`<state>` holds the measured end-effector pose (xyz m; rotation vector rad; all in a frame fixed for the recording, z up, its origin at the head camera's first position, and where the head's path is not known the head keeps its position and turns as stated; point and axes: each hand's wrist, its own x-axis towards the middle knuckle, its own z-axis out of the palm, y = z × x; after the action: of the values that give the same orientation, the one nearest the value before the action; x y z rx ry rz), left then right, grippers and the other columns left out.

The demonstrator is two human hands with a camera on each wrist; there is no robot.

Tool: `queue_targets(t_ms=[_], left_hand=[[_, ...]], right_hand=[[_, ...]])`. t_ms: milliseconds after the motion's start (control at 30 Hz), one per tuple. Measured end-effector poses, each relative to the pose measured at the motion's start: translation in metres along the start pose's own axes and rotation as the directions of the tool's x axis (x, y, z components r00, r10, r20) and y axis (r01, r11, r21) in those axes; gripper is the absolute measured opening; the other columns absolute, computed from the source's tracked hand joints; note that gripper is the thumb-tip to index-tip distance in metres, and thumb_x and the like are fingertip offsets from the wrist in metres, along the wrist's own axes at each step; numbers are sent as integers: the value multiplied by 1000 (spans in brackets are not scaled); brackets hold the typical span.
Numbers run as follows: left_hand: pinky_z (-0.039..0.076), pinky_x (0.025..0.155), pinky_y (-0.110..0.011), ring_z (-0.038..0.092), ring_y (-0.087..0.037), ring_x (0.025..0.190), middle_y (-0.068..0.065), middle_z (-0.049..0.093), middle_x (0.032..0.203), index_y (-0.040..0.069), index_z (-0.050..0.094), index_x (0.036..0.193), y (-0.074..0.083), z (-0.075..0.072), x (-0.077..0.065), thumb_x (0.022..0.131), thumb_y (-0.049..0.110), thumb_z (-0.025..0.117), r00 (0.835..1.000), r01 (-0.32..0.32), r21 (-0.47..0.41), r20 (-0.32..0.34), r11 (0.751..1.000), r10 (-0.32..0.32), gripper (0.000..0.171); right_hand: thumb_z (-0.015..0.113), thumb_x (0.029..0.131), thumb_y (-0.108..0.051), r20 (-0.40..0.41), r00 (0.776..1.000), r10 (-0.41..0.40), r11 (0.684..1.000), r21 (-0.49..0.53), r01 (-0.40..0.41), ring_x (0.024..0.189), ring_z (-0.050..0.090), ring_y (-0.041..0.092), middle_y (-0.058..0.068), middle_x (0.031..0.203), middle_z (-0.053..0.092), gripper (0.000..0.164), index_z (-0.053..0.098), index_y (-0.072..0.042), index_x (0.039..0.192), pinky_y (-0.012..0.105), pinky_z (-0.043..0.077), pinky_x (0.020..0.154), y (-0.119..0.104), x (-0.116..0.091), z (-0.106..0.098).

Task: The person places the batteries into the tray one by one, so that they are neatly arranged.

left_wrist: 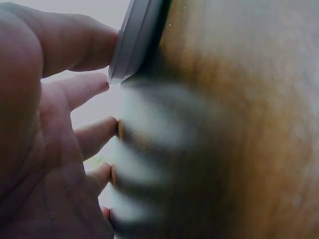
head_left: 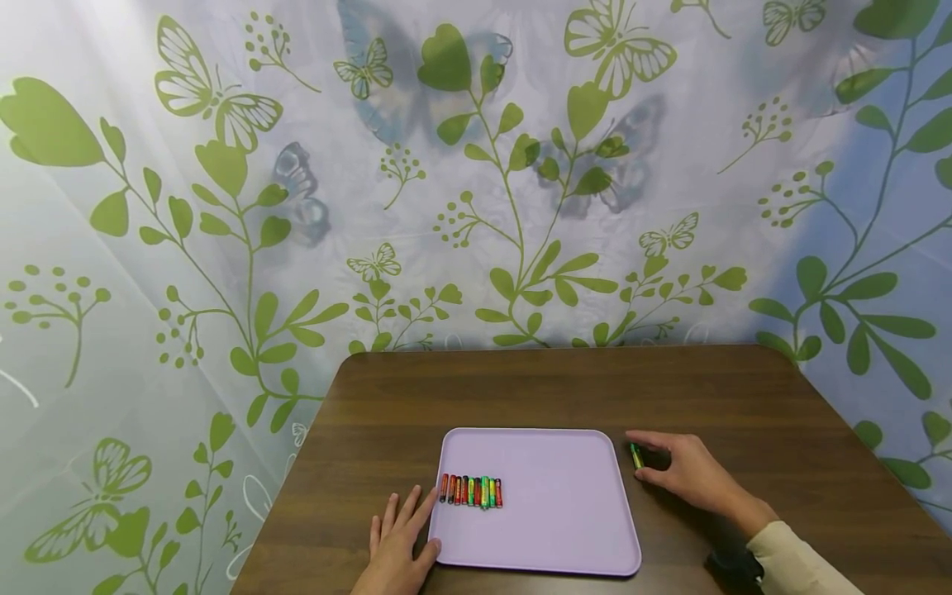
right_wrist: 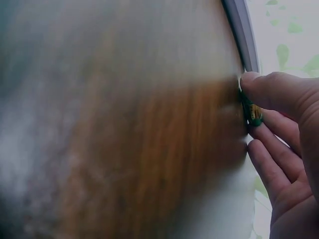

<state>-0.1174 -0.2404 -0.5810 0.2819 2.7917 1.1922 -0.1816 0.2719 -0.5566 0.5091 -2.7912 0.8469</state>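
In the head view a row of several small red and green batteries (head_left: 477,492) lies side by side in the left part of a lilac tray (head_left: 554,529). The left hand (head_left: 402,533) rests on the table with spread fingers at the tray's left edge. Its thumb touches the tray rim (left_wrist: 130,45) in the left wrist view. To the right of the tray, the right hand (head_left: 692,473) pinches a single green battery (head_left: 636,456) between thumb and fingers, low at the tabletop. That green battery (right_wrist: 253,110) also shows between thumb and fingers in the right wrist view.
The brown wooden table (head_left: 558,388) reaches back to a curtain (head_left: 476,207) printed with green leaves and butterflies. A black object (head_left: 732,568) sits by the right sleeve (head_left: 796,562). Both wrist views are partly blurred.
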Motion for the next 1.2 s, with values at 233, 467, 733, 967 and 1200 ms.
queue_targets(t_ms=[233, 467, 733, 967, 1200], left_hand=[[-1, 122, -83, 15, -58, 164, -20, 42, 173, 41, 52, 162, -1, 2, 1, 97, 22, 76, 1000, 3, 14, 7, 1000, -3, 72], [0, 122, -83, 16, -59, 163, -21, 43, 172, 40, 53, 162, 1, 1, 0, 97, 20, 76, 1000, -6, 15, -9, 1000, 6, 72], [0, 121, -83, 15, -59, 163, -20, 43, 173, 40, 53, 162, 1, 2, -1, 97, 21, 77, 1000, -7, 13, -9, 1000, 7, 72], [-1, 122, -83, 15, -59, 163, -21, 42, 173, 41, 53, 162, 0, 1, -2, 97, 20, 76, 1000, -7, 5, -8, 1000, 7, 73], [1, 121, -83, 17, -59, 162, -22, 44, 171, 39, 54, 161, 3, 1, -3, 96, 19, 77, 999, -21, 11, -28, 1000, 21, 72]], right_hand=[[95, 85, -25, -15, 1000, 10, 1000, 22, -10, 106, 81, 29, 5, 128, 82, 54, 78, -11, 134, 39, 66, 89, -12, 3, -4], [94, 87, -19, -11, 1000, 11, 995, 96, -10, 112, 80, 35, 7, 134, 79, 54, 76, -8, 137, 53, 66, 92, -38, 9, -2], [94, 86, -17, 10, 998, -59, 987, 152, 57, 112, 81, 31, 7, 136, 79, 56, 76, -7, 137, 49, 66, 94, -64, 20, 24], [95, 84, -13, -21, 988, -153, 970, 190, 154, 109, 81, 31, 5, 130, 81, 52, 78, -4, 133, 40, 66, 94, -96, 32, 50], [96, 82, -13, -32, 982, -184, 961, 203, 187, 106, 82, 29, 5, 127, 82, 51, 79, -5, 130, 41, 66, 93, -127, 38, 70]])
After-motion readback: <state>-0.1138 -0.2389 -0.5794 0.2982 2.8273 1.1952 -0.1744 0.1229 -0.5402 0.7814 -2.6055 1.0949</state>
